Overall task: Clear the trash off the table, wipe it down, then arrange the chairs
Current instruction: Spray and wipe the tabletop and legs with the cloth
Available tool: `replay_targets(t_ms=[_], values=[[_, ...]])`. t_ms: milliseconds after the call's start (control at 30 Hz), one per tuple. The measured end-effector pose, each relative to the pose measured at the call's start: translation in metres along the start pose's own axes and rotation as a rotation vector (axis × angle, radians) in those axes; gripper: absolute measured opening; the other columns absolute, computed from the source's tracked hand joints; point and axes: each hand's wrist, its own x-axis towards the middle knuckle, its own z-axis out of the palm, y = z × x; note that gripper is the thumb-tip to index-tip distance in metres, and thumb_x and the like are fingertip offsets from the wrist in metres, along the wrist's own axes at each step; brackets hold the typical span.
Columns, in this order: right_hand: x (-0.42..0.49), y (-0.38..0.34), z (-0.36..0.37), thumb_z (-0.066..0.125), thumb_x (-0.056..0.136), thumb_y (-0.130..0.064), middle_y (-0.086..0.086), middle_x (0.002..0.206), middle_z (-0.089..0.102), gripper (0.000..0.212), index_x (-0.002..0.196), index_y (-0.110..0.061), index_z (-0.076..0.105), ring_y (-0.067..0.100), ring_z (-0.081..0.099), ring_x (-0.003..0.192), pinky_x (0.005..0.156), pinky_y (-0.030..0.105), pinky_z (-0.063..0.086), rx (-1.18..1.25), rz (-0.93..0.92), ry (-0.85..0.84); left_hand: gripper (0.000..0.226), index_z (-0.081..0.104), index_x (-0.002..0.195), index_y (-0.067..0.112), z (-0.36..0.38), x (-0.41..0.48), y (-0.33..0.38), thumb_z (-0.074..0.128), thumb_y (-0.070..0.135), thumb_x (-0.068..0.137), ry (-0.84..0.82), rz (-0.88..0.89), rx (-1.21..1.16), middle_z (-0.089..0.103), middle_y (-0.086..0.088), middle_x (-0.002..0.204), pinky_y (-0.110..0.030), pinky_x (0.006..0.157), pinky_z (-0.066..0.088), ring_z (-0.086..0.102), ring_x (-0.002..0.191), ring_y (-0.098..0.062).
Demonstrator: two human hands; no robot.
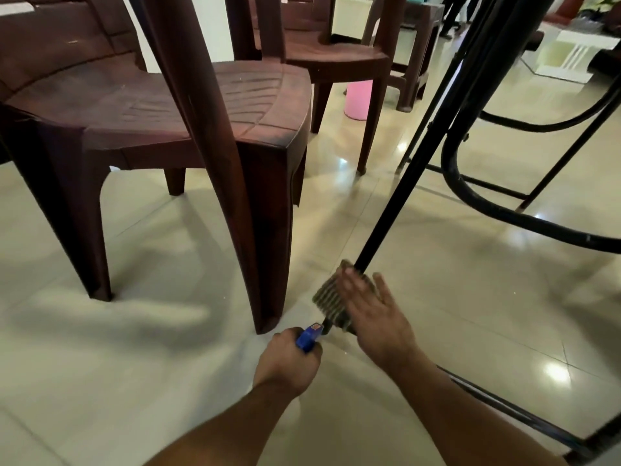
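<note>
Most of the frame is glossy pale floor (pixel 168 381), tiled and catching ceiling lights. Several brown plastic chairs stand across the upper left and centre. The nearest chair (pixel 134 105) fills the upper left, its seat facing the camera. A long brown chair leg (pixel 242 213) crosses in front of it and comes down to the floor near lower centre. A second chair (pixel 336 58) stands behind, at upper centre.

On the right is the black metal frame (pixel 504 213) that carries the surface, with thin straight legs and a curved ring low down. One slanted leg (pixel 396 196) runs from the top right down to lower centre. A pink bin (pixel 358 99) stands on the floor beyond the second chair, partly hidden by that chair's legs.

Both forearms reach in from the bottom edge. The right hand (pixel 376 314) lies at lower centre, its fingers straight and slightly spread, pressing a striped cloth (pixel 327 297) against the lower end of the slanted leg. The hand is blurred. Just left of it and lower, the left hand (pixel 289 361) has its fingers curled tight round a small blue object (pixel 306 339), with a bit of red and white at the tip. I cannot tell what the object is.
</note>
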Motion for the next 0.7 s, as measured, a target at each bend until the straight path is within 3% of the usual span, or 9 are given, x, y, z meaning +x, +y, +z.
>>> replay_targets(t_ms=[100, 167, 267, 400, 500, 567, 633, 700], values=[[0.007, -0.001, 0.0, 0.042, 0.093, -0.015, 0.019, 0.163, -0.017, 0.079, 0.156, -0.003, -0.005, 0.033, -0.024, 0.149, 0.119, 0.053, -0.017, 0.013, 0.139, 0.109, 0.015, 0.065, 0.093, 0.028, -0.004, -0.003, -0.006, 0.059, 0.04, 0.086, 0.008, -0.013, 0.018, 0.068, 0.003, 0.083, -0.038, 0.077, 0.059, 0.065, 0.076, -0.018], [0.006, -0.024, 0.009, 0.034, 0.099, -0.019, 0.022, 0.159, -0.026, 0.075, 0.152, 0.0, -0.016, 0.034, -0.034, 0.144, 0.115, 0.05, -0.024, 0.029, 0.082, 0.007, 0.011, 0.065, 0.092, 0.028, -0.006, -0.004, -0.008, 0.06, 0.037, 0.088, 0.006, -0.032, 0.006, 0.068, 0.002, 0.083, -0.038, 0.077, 0.058, 0.065, 0.076, -0.017], [0.003, -0.059, 0.013, 0.037, 0.103, -0.027, 0.016, 0.164, -0.014, 0.069, 0.156, -0.002, 0.0, 0.028, -0.023, 0.149, 0.105, 0.042, -0.031, 0.081, -0.034, -0.166, 0.008, 0.063, 0.087, 0.027, -0.007, -0.006, -0.013, 0.061, 0.035, 0.087, 0.018, -0.036, -0.037, 0.067, 0.0, 0.078, -0.041, 0.075, 0.059, 0.066, 0.073, -0.02], [0.015, -0.078, 0.024, 0.042, 0.103, -0.037, 0.015, 0.166, 0.012, 0.061, 0.155, -0.008, 0.028, 0.03, 0.002, 0.154, 0.123, 0.042, -0.011, 0.096, -0.156, -0.374, 0.009, 0.064, 0.094, 0.03, -0.004, -0.009, -0.018, 0.061, 0.037, 0.088, -0.013, -0.033, -0.05, 0.068, 0.001, 0.08, -0.04, 0.075, 0.06, 0.065, 0.073, -0.02], [0.003, -0.084, 0.044, 0.041, 0.104, -0.035, 0.014, 0.166, 0.013, 0.065, 0.157, -0.007, 0.018, 0.03, 0.0, 0.154, 0.125, 0.042, 0.001, 0.054, -0.249, -0.448, 0.01, 0.064, 0.096, 0.03, -0.006, -0.014, -0.014, 0.063, 0.038, 0.09, -0.012, -0.016, -0.073, 0.068, 0.002, 0.081, -0.038, 0.075, 0.06, 0.066, 0.075, -0.018], [-0.004, -0.082, 0.061, 0.037, 0.105, -0.03, 0.007, 0.167, 0.013, 0.06, 0.158, -0.011, 0.017, 0.024, 0.001, 0.154, 0.125, 0.038, 0.0, 0.191, -0.188, -0.391, 0.011, 0.064, 0.102, 0.028, -0.007, -0.014, -0.013, 0.065, 0.034, 0.092, -0.002, -0.006, -0.099, 0.068, 0.003, 0.084, -0.032, 0.075, 0.058, 0.066, 0.078, -0.015], [-0.013, -0.079, 0.074, 0.015, 0.104, -0.031, -0.007, 0.167, 0.008, 0.055, 0.159, -0.023, 0.015, 0.018, 0.002, 0.154, 0.126, 0.036, 0.003, 0.44, 0.031, -0.319, 0.013, 0.065, 0.105, 0.024, -0.009, -0.012, -0.012, 0.066, 0.031, 0.093, -0.003, 0.0, -0.12, 0.068, 0.002, 0.086, -0.028, 0.076, 0.057, 0.066, 0.08, -0.015], [-0.027, -0.092, 0.075, 0.0, 0.094, -0.032, -0.011, 0.165, -0.005, 0.066, 0.159, -0.027, 0.008, 0.018, -0.004, 0.154, 0.125, 0.04, 0.003, 0.538, 0.143, -0.249, 0.015, 0.065, 0.105, 0.021, -0.009, -0.012, -0.014, 0.066, 0.03, 0.094, -0.009, -0.007, -0.129, 0.067, 0.0, 0.087, -0.028, 0.076, 0.057, 0.066, 0.081, -0.016]])
